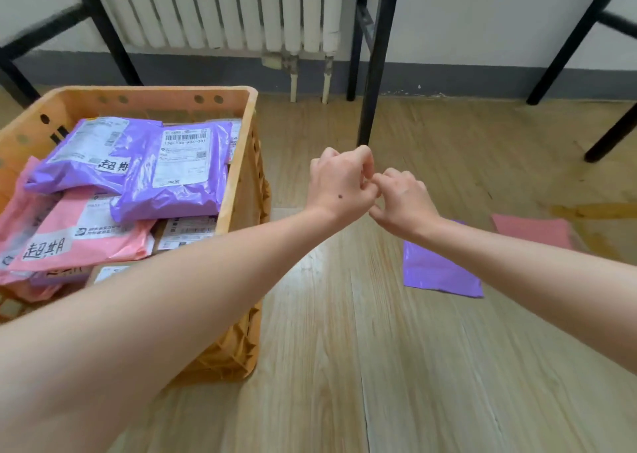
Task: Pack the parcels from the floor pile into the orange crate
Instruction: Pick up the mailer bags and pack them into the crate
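Note:
The orange crate (241, 163) stands on the floor at the left, filled with several purple and pink parcels, a purple parcel (179, 173) lying on top. Right of the crate, above the floor, my left hand (339, 184) and my right hand (401, 202) are both curled into fists and touch at the fingers, with nothing in them. On the floor under my right forearm lies a flat purple parcel (437, 273). A flat pink parcel (532, 228) lies further right.
Black metal table legs (374, 73) stand just behind my hands, with more legs at the far right and far left. A white radiator (224, 8) hangs on the back wall. The floor is light wood planks (344, 349).

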